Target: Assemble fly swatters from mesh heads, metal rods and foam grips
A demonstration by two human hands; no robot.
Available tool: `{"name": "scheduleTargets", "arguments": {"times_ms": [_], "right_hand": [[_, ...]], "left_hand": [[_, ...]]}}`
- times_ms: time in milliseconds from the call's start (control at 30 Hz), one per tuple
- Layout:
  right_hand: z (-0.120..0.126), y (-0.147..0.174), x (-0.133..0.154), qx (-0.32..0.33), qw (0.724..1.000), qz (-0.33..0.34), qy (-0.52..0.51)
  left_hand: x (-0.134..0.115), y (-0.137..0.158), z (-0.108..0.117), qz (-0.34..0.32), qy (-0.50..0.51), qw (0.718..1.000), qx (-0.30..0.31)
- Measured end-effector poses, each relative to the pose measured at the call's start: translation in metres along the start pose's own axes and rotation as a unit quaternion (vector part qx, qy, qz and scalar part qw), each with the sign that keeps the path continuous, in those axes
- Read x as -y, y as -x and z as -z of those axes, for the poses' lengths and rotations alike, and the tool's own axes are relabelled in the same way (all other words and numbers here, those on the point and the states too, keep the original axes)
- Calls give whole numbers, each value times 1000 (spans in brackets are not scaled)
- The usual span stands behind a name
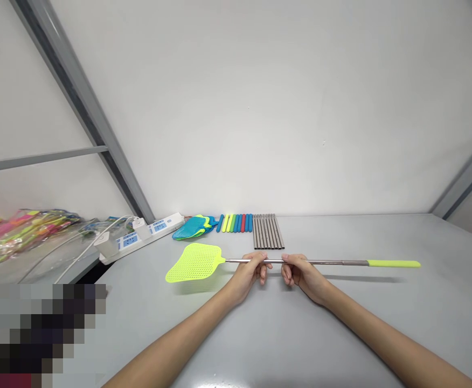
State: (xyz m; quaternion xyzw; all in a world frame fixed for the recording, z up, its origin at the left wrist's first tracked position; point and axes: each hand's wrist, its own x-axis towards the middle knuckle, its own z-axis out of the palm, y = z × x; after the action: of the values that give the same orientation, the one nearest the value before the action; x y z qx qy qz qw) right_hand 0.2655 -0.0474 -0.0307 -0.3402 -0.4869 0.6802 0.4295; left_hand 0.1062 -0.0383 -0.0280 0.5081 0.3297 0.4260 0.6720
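A fly swatter with a yellow-green mesh head, an extended metal rod and a yellow-green grip is held level just above the table. My left hand is closed on the rod close to the head. Around the rod's middle, my right hand is closed too, a short gap from the left. Beyond my hands lies a row of metal rods. Left of them are several coloured handle grips in blue, yellow, green and red, then a pile of blue and yellow swatter heads.
A white power strip with plugs and cables sits at the table's left edge. Plastic bags of colourful items lie on a surface farther left. A white wall rises behind the grey table. The lower left corner is pixelated.
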Motion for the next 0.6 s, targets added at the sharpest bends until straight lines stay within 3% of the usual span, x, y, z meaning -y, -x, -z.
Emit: {"name": "scheduleTargets", "arguments": {"times_ms": [267, 600], "right_hand": [[-1, -1, 0, -10, 998, -2, 55], [0, -3, -3, -17, 999, -17, 28]], "left_hand": [[-8, 6, -3, -11, 8, 999, 46], [-9, 6, -8, 2, -2, 997, 81]]}}
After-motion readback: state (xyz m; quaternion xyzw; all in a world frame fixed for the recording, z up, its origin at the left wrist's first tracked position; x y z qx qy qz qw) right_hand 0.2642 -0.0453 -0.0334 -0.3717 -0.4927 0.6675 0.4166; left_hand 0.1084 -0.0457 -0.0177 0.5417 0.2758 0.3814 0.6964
